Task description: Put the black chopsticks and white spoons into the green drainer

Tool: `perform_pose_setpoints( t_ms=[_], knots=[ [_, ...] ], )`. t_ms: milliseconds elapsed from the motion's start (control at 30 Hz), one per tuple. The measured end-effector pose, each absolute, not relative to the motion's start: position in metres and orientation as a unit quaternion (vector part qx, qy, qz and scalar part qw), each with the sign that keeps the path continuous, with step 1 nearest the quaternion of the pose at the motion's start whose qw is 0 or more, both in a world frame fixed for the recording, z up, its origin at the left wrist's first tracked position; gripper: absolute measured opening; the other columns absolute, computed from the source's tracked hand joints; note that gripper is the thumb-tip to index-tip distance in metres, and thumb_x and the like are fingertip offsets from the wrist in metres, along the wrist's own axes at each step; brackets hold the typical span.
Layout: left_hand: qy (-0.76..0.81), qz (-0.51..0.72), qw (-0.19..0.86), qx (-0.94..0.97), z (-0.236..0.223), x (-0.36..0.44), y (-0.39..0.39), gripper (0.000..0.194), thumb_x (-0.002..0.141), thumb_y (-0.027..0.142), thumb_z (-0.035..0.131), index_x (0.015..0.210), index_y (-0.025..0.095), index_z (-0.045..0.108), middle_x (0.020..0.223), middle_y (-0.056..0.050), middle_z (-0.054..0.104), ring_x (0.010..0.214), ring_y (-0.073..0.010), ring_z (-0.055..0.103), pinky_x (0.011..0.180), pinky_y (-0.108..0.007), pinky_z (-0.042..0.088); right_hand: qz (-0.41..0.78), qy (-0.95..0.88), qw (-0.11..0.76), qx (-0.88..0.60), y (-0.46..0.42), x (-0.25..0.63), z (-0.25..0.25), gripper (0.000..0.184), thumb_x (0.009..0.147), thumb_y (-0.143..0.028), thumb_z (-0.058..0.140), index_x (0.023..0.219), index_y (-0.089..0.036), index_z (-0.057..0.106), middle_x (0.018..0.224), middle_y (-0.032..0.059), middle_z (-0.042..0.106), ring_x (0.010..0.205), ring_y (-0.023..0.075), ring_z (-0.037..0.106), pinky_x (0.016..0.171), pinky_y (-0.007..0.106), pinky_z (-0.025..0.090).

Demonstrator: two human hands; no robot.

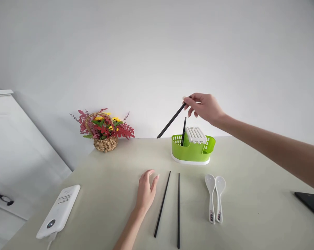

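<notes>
My right hand [202,107] pinches a black chopstick [172,119] near its upper end. The chopstick slants down to the left in the air, above and left of the green utensil holder [188,152]. Another black chopstick [183,131] stands upright in the holder's left compartment. On the table rests my left hand [146,190], fingers apart and holding nothing. Just right of it lie two loose chopsticks, a left one [162,205] and a right one [178,210]. Two white spoons, one [211,198] beside the other [219,198], lie farther right with their bowls away from me.
A woven basket of artificial flowers [106,143] stands by the wall at the back left. A white power bank [60,210] with a cable lies at the left edge, and a black phone [312,205] at the right. A white cabinet [21,156] stands left of the table.
</notes>
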State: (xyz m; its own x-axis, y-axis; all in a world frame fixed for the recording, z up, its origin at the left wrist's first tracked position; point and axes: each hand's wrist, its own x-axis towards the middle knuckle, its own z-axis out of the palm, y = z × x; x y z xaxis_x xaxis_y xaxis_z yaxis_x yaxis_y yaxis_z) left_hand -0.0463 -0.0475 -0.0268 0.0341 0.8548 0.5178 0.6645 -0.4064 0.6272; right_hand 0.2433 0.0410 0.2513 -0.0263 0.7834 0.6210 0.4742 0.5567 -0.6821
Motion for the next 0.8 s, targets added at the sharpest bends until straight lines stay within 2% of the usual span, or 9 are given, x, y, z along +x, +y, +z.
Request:
perform_pose_setpoints(
  t_ms=[167, 300, 533, 800],
  knots=[
    [0.545, 0.454, 0.101, 0.698, -0.025, -0.045, -0.047, 0.025, 0.101, 0.044, 0.050, 0.112, 0.024, 0.058, 0.110, -0.008, 0.072, 0.111, -0.0251, 0.066, 0.099, -0.046, 0.053, 0.039, -0.697, 0.492, -0.521, 0.061, 0.272, 0.250, 0.034, 0.094, -0.048, 0.061, 0.081, -0.018, 0.070, 0.079, 0.0068, 0.076, 0.049, 0.0120, 0.065, 0.046, 0.026, 0.047],
    [0.563, 0.468, 0.110, 0.673, -0.021, -0.044, -0.049, 0.026, 0.101, 0.045, 0.048, 0.111, 0.024, 0.057, 0.103, -0.008, 0.071, 0.103, -0.0249, 0.069, 0.090, -0.042, 0.055, 0.053, -0.704, 0.431, -0.562, 0.073, 0.272, 0.225, 0.032, 0.096, -0.043, 0.058, 0.080, -0.017, 0.069, 0.077, 0.0047, 0.078, 0.046, 0.0104, 0.063, 0.048, 0.024, 0.048],
    [0.575, 0.441, 0.165, 0.669, -0.020, -0.042, -0.050, 0.029, 0.101, 0.048, 0.045, 0.106, 0.023, 0.057, 0.095, -0.007, 0.072, 0.089, -0.0232, 0.071, 0.075, -0.035, 0.053, 0.082, -0.734, 0.281, -0.612, 0.103, 0.262, 0.196, 0.033, 0.100, -0.041, 0.051, 0.082, -0.019, 0.068, 0.085, 0.0024, 0.080, 0.061, 0.0127, 0.072, 0.054, 0.024, 0.050],
    [0.574, 0.425, 0.176, 0.678, -0.016, -0.040, -0.049, 0.028, 0.101, 0.048, 0.045, 0.104, 0.023, 0.057, 0.087, -0.006, 0.071, 0.086, -0.0227, 0.069, 0.073, -0.033, 0.052, 0.086, -0.737, 0.225, -0.632, 0.129, 0.256, 0.184, 0.032, 0.098, -0.043, 0.053, 0.087, -0.021, 0.072, 0.080, 0.0029, 0.079, 0.066, 0.0162, 0.071, 0.065, 0.028, 0.052]
  ],
)
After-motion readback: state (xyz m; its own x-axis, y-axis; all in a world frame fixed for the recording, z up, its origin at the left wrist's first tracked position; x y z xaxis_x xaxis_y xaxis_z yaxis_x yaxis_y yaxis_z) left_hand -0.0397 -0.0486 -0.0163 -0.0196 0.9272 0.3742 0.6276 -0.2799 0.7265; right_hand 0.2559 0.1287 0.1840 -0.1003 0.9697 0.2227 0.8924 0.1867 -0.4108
